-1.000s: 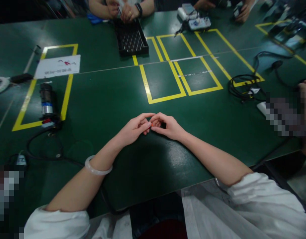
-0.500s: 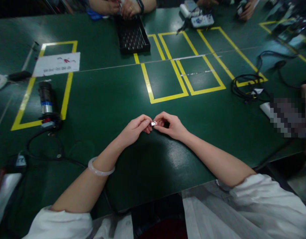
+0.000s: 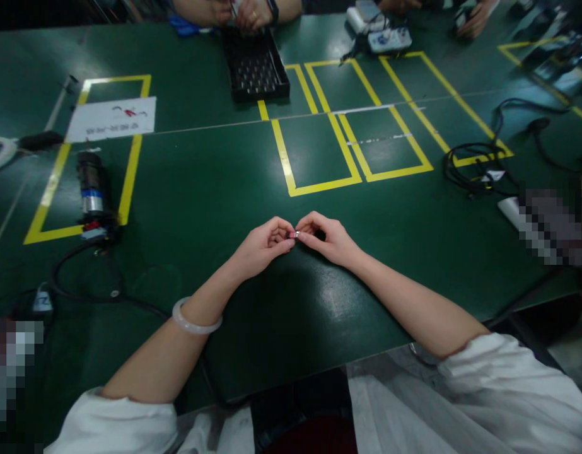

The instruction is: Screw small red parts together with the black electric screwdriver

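Observation:
A tiny shiny metal piece (image 3: 297,234) with a dark end sits between my fingertips, just above the green table. My left hand (image 3: 263,247) pinches its left end between thumb and fingers. From the other side, my right hand (image 3: 332,241) grips the right end with thumb and forefinger. The fingertips cover most of the piece, and its exact kind is too small to make out. A pale bangle (image 3: 196,318) circles my left wrist.
A black tray (image 3: 257,79) lies across the table before another person's hands (image 3: 253,12). Yellow tape (image 3: 326,187) marks rectangles ahead. A black-and-silver cylindrical tool (image 3: 92,189) stands left; a coiled black cable (image 3: 461,176) lies right. A paper sign (image 3: 113,120) lies at the far left.
My left fingers have shifted their hold and curl differently, with the thumb now stretched toward the piece. Less of the shiny metal shows. The view has moved slightly.

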The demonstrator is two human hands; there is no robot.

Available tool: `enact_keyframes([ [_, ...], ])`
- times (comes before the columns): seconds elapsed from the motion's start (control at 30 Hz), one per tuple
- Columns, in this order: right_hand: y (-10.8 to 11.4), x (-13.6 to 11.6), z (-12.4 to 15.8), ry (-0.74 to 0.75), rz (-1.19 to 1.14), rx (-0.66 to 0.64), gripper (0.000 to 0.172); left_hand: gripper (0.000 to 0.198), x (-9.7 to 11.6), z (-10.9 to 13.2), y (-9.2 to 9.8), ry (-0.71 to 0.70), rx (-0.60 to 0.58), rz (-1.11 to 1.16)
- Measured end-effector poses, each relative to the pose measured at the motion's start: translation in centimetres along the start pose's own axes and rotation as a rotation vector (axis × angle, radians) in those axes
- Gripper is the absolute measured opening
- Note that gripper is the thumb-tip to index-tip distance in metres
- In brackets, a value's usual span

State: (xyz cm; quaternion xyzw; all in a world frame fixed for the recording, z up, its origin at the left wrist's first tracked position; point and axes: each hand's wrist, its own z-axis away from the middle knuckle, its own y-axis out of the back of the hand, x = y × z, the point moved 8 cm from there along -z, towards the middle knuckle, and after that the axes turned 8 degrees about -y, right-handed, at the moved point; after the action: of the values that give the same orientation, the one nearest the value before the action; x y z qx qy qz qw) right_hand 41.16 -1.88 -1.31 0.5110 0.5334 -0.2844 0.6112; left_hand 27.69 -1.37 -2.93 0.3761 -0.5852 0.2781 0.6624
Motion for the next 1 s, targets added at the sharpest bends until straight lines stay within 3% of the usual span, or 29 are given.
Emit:
enact_keyframes([
  [0.37, 0.07, -0.47, 0.03, 0.069, 0.060, 0.010, 0.007, 0.034, 0.33, -0.09, 0.14, -0.005, 0.024, -0.022],
  [0.67, 0.04, -0.18, 0.03, 0.119, 0.129, 0.032, 0.019, 0.027, -0.17, -0.11, 0.20, -0.069, 0.017, 0.021],
  [1.0, -0.32, -0.94, 0.25, 0.178, 0.280, 0.020, 0.011, 0.030, -0.30, -0.19, 0.43, -0.032, 0.059, -0.005],
])
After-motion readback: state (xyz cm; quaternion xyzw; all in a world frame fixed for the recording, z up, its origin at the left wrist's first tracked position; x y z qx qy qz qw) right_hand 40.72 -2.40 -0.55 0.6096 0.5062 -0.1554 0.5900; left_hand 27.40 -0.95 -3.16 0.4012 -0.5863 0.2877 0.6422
